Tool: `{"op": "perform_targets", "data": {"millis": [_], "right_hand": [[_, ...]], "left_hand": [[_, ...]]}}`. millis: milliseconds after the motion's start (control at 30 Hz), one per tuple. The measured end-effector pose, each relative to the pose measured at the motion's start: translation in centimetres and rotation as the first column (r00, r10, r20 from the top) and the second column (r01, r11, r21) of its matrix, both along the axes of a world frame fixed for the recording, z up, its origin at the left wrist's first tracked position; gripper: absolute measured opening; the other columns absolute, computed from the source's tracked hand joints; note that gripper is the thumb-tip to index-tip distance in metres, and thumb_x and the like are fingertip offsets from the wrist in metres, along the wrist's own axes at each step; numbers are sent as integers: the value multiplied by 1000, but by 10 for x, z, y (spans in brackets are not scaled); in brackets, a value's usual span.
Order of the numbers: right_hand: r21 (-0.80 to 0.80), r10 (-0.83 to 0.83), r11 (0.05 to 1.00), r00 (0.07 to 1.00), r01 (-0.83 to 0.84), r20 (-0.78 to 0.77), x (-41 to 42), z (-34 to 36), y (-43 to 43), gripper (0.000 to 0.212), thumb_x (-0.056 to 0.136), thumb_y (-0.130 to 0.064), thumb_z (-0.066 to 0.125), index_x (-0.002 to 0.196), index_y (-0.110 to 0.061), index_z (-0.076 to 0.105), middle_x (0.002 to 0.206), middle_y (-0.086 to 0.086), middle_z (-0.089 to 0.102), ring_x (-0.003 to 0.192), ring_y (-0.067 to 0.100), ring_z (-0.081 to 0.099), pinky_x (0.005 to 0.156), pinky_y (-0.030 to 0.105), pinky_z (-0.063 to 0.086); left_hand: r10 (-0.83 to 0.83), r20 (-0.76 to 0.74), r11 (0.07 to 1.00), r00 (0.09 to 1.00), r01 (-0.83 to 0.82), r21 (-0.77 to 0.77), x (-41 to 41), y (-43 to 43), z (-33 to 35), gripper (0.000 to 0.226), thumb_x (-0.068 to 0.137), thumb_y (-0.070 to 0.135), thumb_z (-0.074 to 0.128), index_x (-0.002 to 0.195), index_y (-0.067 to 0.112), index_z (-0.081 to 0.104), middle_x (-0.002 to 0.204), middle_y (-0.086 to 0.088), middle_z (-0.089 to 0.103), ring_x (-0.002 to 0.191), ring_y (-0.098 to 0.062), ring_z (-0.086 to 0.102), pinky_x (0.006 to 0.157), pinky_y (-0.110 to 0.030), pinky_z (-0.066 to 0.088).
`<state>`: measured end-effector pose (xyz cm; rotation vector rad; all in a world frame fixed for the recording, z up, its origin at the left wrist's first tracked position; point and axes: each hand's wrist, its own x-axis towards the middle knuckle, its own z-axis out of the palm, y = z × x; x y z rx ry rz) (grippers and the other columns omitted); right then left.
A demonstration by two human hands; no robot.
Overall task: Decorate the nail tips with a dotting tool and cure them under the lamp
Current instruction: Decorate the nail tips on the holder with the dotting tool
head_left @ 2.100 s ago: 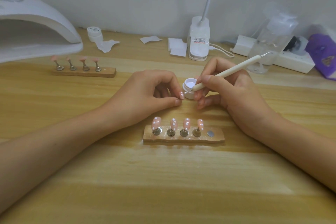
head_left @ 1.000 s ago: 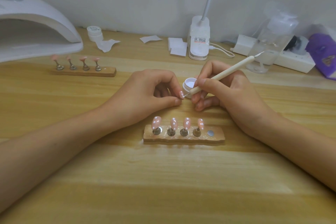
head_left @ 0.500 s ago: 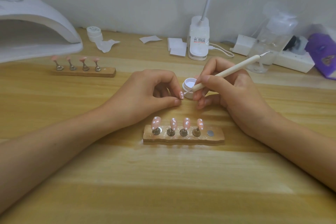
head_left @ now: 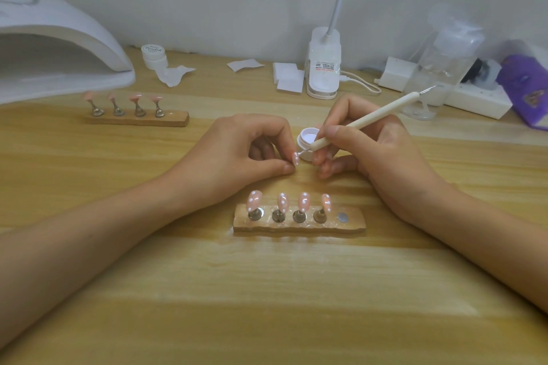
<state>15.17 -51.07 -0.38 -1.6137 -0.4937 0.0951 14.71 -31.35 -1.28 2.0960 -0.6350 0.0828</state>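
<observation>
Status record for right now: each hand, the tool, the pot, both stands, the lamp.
left hand: pinches a pink nail tip
right hand: holds dotting tool, its point at that tip
gel pot: open, just behind the tool point
near stand: four dotted tips, fifth mount bare
far stand: four pink tips, back left
curing lamp: behind far stand, far left

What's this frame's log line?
left hand pinches nail tip | right hand holds dotting tool, point at it | white pot open | near stand: four dotted tips
</observation>
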Motion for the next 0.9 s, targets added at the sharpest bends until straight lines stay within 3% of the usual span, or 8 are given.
{"op": "perform_targets", "data": {"millis": [333, 900], "right_hand": [[-21, -1, 1000, 1000, 0, -26, 0, 0, 0, 18, 95, 2, 54, 78, -4, 54, 66, 9, 66, 58, 16, 61, 55, 25, 54], [16, 10, 1000, 1000, -11, 18, -1, 1, -1, 11, 86, -11, 57, 75, -10, 54, 67, 6, 67, 60, 18, 61, 57, 29, 54]], "left_hand": [[9, -6, 1000, 1000, -9, -1, 1, 0, -1, 18, 78, 4, 78, 75, 18, 67, 66, 24, 63, 57, 3, 55, 57, -5, 38], [5, -11, 1000, 1000, -5, -5, -1, -1, 1, 19, 79, 3, 78, 74, 18, 68, 66, 23, 63, 57, 2, 56, 57, -5, 38]]}}
